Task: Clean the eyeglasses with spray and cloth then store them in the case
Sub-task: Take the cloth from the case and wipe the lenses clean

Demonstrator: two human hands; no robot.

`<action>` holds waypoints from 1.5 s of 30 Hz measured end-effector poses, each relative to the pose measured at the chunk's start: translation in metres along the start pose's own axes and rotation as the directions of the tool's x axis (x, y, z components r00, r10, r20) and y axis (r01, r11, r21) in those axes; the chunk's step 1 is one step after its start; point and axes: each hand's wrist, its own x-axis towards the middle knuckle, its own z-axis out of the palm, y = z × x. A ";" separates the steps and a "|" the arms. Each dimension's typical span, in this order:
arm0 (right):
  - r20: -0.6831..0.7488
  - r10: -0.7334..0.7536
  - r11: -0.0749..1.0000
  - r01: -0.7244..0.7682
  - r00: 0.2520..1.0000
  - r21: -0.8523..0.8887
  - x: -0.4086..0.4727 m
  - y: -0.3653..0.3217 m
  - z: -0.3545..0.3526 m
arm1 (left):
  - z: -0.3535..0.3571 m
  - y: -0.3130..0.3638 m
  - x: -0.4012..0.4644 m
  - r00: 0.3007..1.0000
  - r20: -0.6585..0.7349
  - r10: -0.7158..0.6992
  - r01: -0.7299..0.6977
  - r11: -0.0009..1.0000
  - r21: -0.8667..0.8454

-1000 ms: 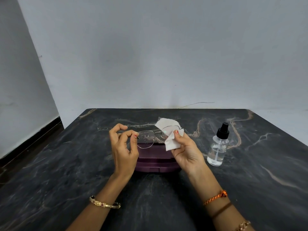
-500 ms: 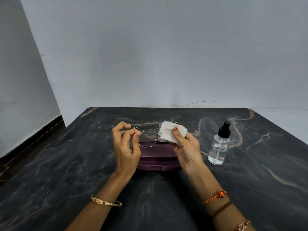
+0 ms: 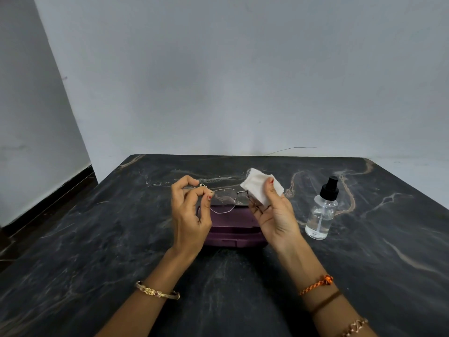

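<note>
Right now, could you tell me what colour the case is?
Dark purple case, head view.

My eyeglasses [image 3: 224,200] have a thin metal frame with clear lenses. My cloth [image 3: 257,188] is soft, white, matt. The table [image 3: 97,239] looks like dark veined stone.

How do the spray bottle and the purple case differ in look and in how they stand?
The spray bottle is clear glass or plastic with a black pump top; the purple case is opaque and dark purple. The spray bottle stands upright and tall; the purple case lies flat and low, closed. The spray bottle is in full view at the right; the hands partly cover the purple case. Both rest on the dark marble table, and no hand touches either.
</note>
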 end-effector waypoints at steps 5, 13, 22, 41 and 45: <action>0.032 -0.017 0.993 0.013 0.999 0.115 -0.001 0.002 0.001 | 0.002 0.003 -0.002 0.999 0.033 -0.001 0.003 0.998 -0.063; -0.006 -0.122 0.985 0.122 0.993 0.119 0.003 -0.003 0.000 | -0.004 0.009 0.002 0.963 0.234 -0.133 0.185 0.958 -0.217; 0.168 -0.115 0.981 0.139 0.979 -0.138 -0.001 -0.011 -0.001 | -0.003 0.007 0.003 0.944 0.192 -0.268 0.318 0.895 -0.313; -0.005 -0.144 0.975 0.141 0.990 -0.172 -0.001 -0.008 -0.001 | -0.003 0.016 -0.003 0.940 0.225 -0.255 0.302 0.931 -0.205; 0.079 -0.047 0.988 0.058 0.996 -0.143 0.000 -0.013 -0.001 | -0.003 0.013 -0.001 0.947 0.172 -0.272 0.308 0.919 -0.244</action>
